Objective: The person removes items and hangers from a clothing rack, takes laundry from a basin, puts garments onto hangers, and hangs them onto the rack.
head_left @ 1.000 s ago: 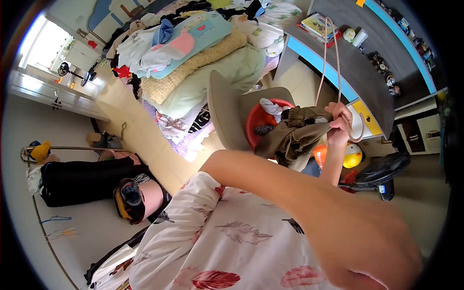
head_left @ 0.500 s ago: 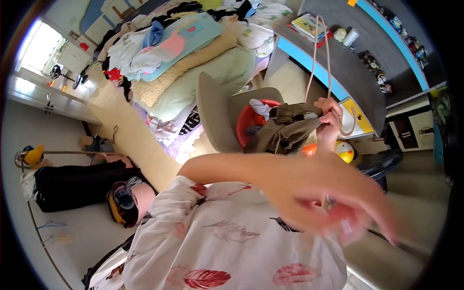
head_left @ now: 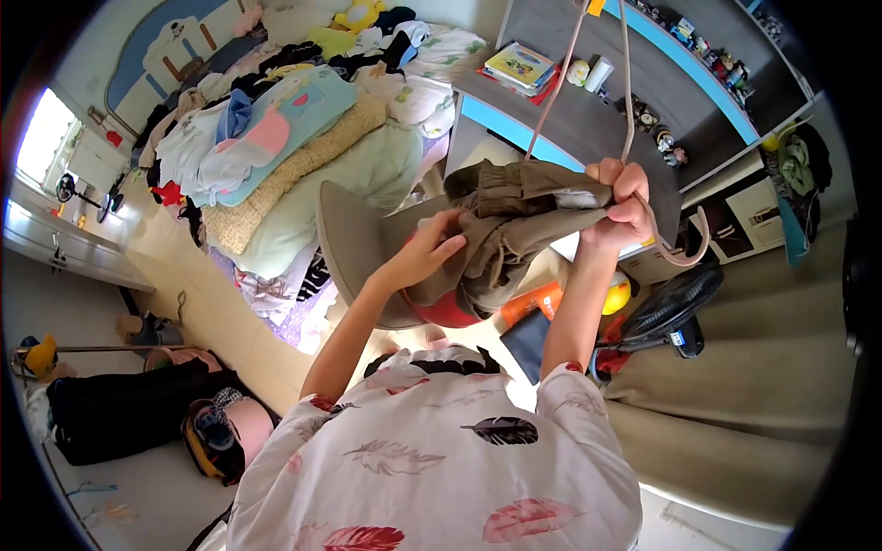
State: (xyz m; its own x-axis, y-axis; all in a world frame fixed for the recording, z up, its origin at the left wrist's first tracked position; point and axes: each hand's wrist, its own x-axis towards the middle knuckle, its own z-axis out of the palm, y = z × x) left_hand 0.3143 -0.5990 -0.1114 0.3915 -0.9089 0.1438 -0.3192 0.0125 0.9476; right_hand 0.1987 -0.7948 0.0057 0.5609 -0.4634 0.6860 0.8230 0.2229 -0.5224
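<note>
Brown trousers (head_left: 514, 220) with a gathered waistband hang in front of me, bunched up. My right hand (head_left: 623, 204) is closed round one end of them and round a thin pinkish cord or hanger (head_left: 629, 101) that rises in a long loop. At the other side of the cloth, my left hand (head_left: 430, 250) has its fingers against the trousers, partly curled; whether it pinches them is hard to tell. Below the trousers, a red basin (head_left: 446, 310) shows in part on a grey-beige chair (head_left: 344, 243).
A bed on the left carries piled clothes and a folded green quilt (head_left: 312, 216). Behind the trousers is a desk (head_left: 514, 101) with books. A black fan (head_left: 675, 303) and beige curtain (head_left: 735, 395) are at the right. A clothes rack (head_left: 119, 348) stands lower left.
My left hand has swung from the lower right foreground over to the trousers. The trousers and my right hand appear nearer and higher, covering most of the red basin. The view has shifted right.
</note>
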